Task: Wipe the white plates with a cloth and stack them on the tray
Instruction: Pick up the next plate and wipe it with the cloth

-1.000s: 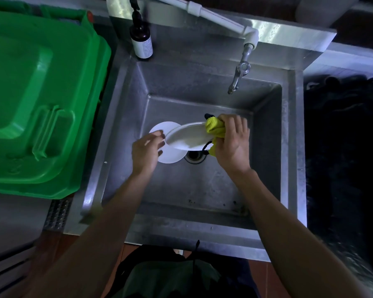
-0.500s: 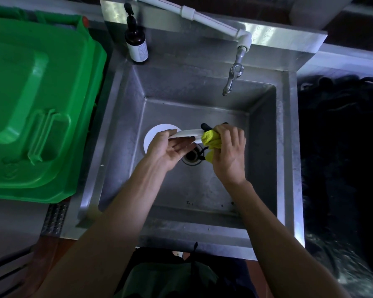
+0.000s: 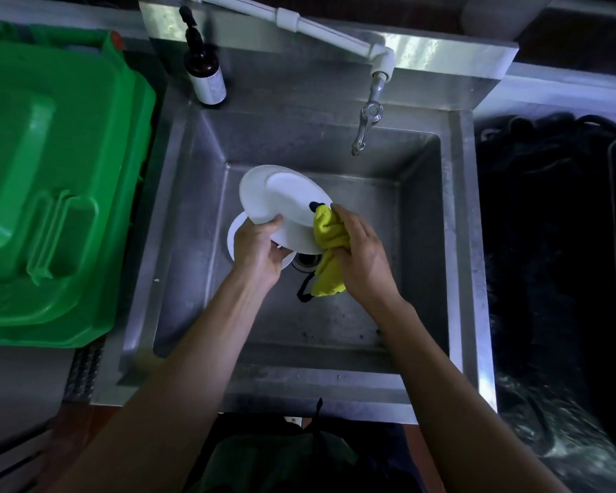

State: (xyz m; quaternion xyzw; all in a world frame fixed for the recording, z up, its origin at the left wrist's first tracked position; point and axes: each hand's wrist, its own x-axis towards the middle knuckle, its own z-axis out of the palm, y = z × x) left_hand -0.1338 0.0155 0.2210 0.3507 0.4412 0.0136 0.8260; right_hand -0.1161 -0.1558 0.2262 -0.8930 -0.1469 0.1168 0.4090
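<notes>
White plate (image 3: 285,204): round, plain, glossy, tilted with its face toward the camera, held above the steel sink (image 3: 200,222) basin. Left hand (image 3: 258,249) grips its rim at 7 o'clock, thumb curled over the front. Right hand (image 3: 361,256) pinches a yellow cloth (image 3: 329,243) with dark trim, pressed to the rim at 4 o'clock. Second white plate (image 3: 236,240): flat on the basin floor, mostly hidden below the first. Tap (image 3: 365,126) at the basin's 1 o'clock; brown pump bottle (image 3: 205,71) at 11 o'clock.
</notes>
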